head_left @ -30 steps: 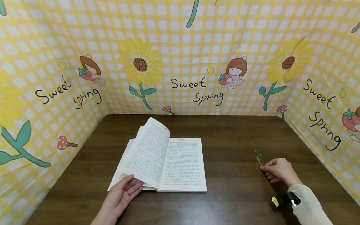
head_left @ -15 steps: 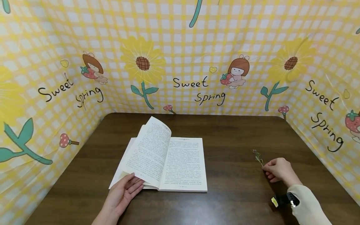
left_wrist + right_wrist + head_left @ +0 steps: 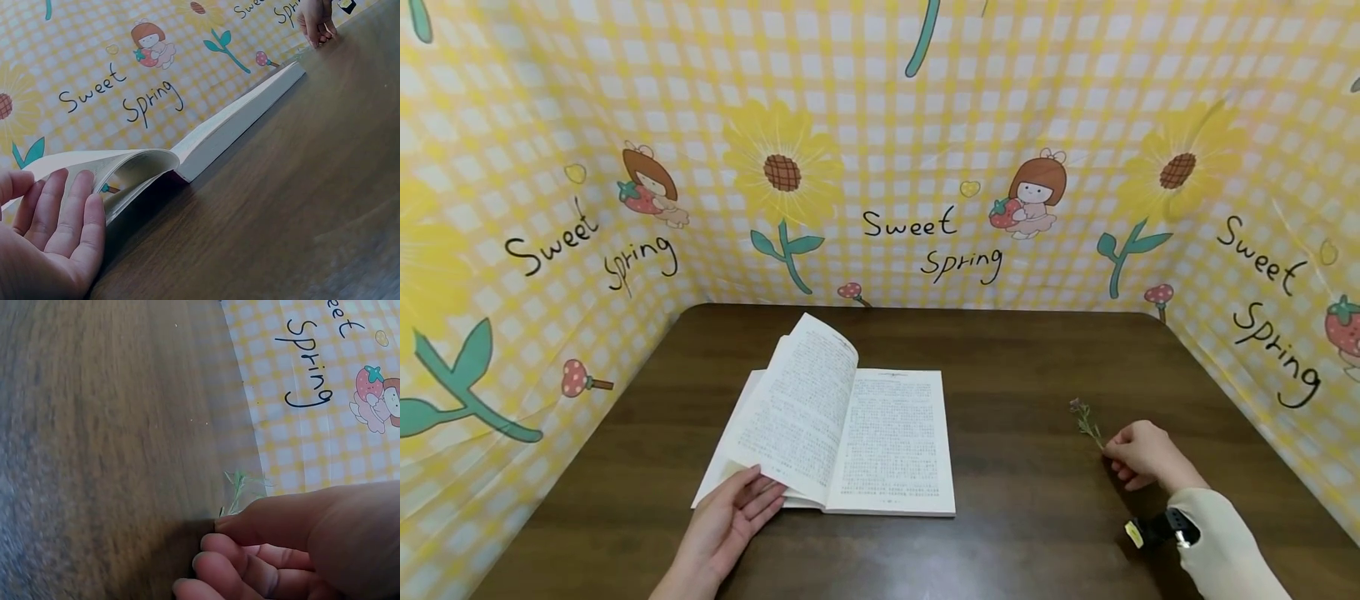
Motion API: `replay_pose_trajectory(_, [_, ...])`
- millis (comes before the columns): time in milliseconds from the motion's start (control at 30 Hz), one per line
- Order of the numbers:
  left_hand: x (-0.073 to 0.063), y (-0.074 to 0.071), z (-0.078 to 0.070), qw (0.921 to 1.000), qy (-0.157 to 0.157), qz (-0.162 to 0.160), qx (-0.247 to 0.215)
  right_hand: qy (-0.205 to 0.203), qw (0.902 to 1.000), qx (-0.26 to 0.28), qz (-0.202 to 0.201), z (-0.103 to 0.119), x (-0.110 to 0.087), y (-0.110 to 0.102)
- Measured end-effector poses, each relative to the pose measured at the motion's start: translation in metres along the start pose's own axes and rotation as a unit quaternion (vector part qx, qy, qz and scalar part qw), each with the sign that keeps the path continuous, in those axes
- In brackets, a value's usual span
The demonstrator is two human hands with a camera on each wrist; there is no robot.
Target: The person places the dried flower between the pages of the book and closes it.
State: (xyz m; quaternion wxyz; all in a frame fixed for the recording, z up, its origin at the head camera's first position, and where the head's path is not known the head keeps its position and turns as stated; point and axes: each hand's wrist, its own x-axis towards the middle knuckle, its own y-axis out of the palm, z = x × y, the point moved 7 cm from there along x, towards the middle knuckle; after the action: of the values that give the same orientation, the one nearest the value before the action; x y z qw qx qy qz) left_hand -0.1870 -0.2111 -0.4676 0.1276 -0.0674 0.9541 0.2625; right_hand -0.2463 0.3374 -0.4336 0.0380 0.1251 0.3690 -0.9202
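An open book (image 3: 895, 442) with printed pages lies left of the middle of the table. At its lower left corner, my left hand (image 3: 722, 517) holds a raised bundle of pages (image 3: 797, 408), thumb on top and fingers beneath. The left wrist view shows those pages arched up beside the fingers (image 3: 81, 212). Over to the right, a thin flower sprig (image 3: 1085, 422) with green leaves and a small purplish head is pinched at its stem end by my right hand (image 3: 1150, 457). In the right wrist view the thumb partly hides the sprig (image 3: 236, 492).
A dark brown wooden table (image 3: 1015, 367) carries everything. Yellow checked cloth (image 3: 910, 150) with flower and girl prints encloses the back and both sides. A black strap with a small yellow-faced device (image 3: 1161, 531) sits at my right wrist.
The sprig has tilted, its head swinging to the left, while the right hand stays nearly in place. The left hand keeps its hold on the pages. The head view shifts slightly.
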Motion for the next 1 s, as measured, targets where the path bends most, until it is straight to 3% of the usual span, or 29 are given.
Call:
replay_pose_trajectory(300, [-0.002, -0.001, 0.001, 1.0000, 0.000, 0.002, -0.005, -0.023, 0.9991, 0.007, 0.036, -0.004, 0.000, 0.005])
replay_pose_trajectory(633, [-0.002, 0.003, -0.001, 0.9997, 0.013, 0.019, -0.010, -0.029, 0.9965, 0.062, 0.047, -0.006, 0.000, 0.003])
replay_pose_trajectory(867, [-0.003, 0.001, 0.000, 0.9998, 0.011, -0.013, -0.007, -0.050, 0.9886, 0.130, 0.058, 0.001, 0.000, 0.010])
replay_pose_trajectory(1000, [-0.003, 0.001, -0.001, 0.9998, 0.011, -0.011, -0.008, -0.069, 0.9843, 0.146, 0.071, 0.013, 0.000, 0.018])
